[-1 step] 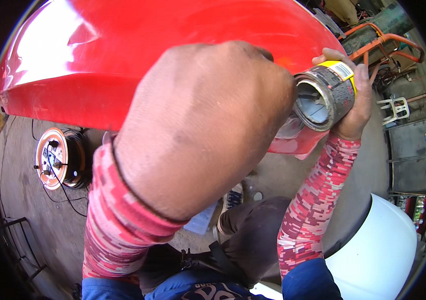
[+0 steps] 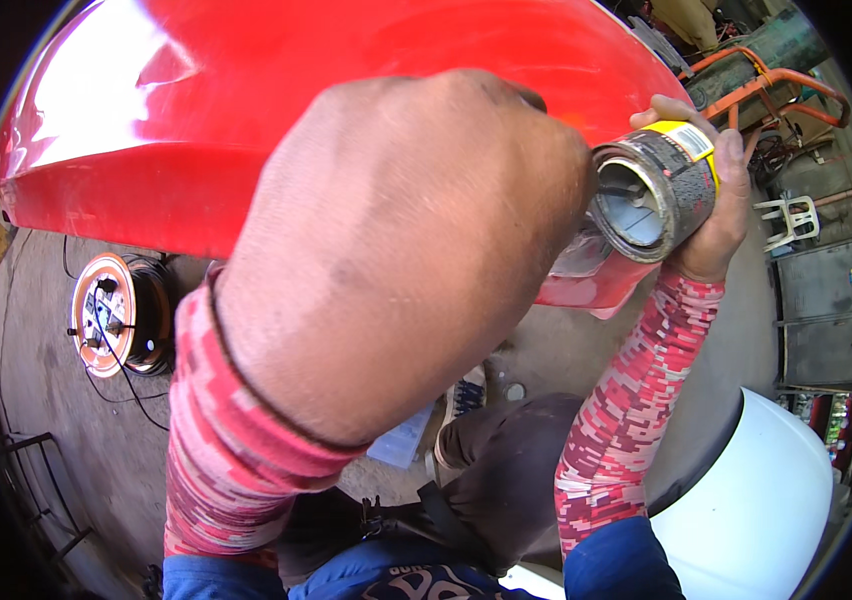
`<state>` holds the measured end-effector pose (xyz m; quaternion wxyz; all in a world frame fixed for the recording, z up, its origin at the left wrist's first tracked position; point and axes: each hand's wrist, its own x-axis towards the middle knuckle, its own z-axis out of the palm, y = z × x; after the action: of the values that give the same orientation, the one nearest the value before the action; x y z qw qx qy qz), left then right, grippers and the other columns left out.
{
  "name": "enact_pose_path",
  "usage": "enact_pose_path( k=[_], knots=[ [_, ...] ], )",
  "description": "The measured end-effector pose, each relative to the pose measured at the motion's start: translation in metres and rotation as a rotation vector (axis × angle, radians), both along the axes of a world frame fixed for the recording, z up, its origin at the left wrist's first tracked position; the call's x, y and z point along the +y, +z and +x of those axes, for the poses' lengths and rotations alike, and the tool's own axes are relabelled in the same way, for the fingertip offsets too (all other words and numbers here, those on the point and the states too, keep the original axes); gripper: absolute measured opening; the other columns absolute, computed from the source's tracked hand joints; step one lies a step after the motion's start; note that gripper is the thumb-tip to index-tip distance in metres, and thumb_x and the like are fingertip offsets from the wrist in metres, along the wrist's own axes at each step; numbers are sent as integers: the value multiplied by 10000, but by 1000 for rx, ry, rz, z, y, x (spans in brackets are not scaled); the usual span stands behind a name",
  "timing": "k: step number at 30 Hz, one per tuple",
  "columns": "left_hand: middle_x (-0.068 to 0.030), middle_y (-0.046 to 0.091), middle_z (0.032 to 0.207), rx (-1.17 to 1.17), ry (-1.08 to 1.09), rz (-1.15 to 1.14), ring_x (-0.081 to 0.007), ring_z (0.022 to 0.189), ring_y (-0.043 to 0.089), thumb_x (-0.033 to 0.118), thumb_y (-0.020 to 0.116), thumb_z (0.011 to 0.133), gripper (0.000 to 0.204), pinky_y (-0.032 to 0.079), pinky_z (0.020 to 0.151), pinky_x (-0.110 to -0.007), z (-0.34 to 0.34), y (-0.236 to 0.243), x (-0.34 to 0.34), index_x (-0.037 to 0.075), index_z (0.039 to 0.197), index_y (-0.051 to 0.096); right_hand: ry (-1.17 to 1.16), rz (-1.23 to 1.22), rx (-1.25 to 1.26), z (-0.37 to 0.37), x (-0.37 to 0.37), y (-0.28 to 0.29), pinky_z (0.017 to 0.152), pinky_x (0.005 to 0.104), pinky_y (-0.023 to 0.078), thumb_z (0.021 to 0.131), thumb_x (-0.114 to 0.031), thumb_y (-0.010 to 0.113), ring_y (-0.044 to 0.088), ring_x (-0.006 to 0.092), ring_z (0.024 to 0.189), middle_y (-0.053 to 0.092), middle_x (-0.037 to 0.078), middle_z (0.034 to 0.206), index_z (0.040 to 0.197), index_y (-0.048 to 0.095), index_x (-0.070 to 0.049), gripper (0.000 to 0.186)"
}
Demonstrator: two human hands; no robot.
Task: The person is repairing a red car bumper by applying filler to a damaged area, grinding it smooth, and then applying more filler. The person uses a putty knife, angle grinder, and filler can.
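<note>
In my right hand point(image 2: 714, 240) is an open round tin can point(image 2: 681, 195) with a dark, stained label and a yellow band. The fingers wrap round its far side and base, and the can is tipped so that its mouth faces left toward my other hand. Pale grey shows inside, with a thin dark line across it. My left hand point(image 2: 416, 240) is closed, its back toward me, right beside the can's rim. Its fingertips and whatever they may hold are hidden. Behind both hands spreads a large glossy red panel point(image 2: 246, 60).
A cable reel point(image 2: 106, 315) with an orange rim stands on the floor at left, its cord trailing. A white curved panel point(image 2: 756, 500) lies at lower right. Farther right are a white plastic stool point(image 2: 794, 220), a grey cabinet point(image 2: 826, 310) and an orange tubular frame point(image 2: 776, 80).
My left hand has risen very slightly. The can and my right hand have shifted a little to the right.
</note>
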<state>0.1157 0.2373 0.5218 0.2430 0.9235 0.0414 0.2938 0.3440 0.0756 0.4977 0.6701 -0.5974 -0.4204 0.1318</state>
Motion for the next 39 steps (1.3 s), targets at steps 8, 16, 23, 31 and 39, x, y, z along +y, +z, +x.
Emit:
enact_pose_path(
  k=[8, 16, 23, 31, 39],
  knots=[
    [-167, 692, 842, 12, -79, -121, -386, 749, 702, 13, 728, 832, 256, 557, 656, -471, -9, 4, 3, 79, 1073, 785, 32, 66, 152, 9, 6, -1, 939, 390, 600, 1115, -518, 404, 749, 280, 1013, 745, 234, 1128, 1325, 617, 110, 696],
    [-181, 693, 832, 40, -89, -109, -394, 753, 706, 20, 727, 833, 236, 562, 661, -477, -3, -4, 0, 67, 1058, 779, 55, 10, 177, 1, 5, 1, 918, 391, 605, 1099, -522, 403, 740, 297, 996, 730, 266, 1131, 1289, 623, 117, 702],
    [-193, 693, 824, 77, -93, -90, -401, 756, 710, 27, 726, 833, 220, 567, 665, -482, 4, -9, -1, 56, 1046, 774, 94, 75, 144, -1, 0, 6, 924, 395, 600, 1099, -528, 390, 733, 300, 1010, 723, 266, 1145, 1310, 599, 123, 716],
    [-207, 694, 814, 116, -117, -63, -410, 759, 713, 35, 724, 833, 203, 572, 670, -487, 6, -11, -7, 44, 1031, 768, 2, 96, 74, 8, -4, 6, 936, 400, 599, 1092, -489, 401, 738, 306, 1020, 730, 260, 1136, 1318, 591, 123, 679],
    [-221, 694, 804, 146, -144, -82, -418, 763, 717, 43, 723, 834, 187, 577, 675, -493, 6, -12, -13, 32, 1016, 762, -120, 134, -32, -2, -6, 12, 921, 443, 610, 1035, -460, 361, 732, 327, 982, 694, 265, 1152, 1319, 588, 119, 683]
  ],
)
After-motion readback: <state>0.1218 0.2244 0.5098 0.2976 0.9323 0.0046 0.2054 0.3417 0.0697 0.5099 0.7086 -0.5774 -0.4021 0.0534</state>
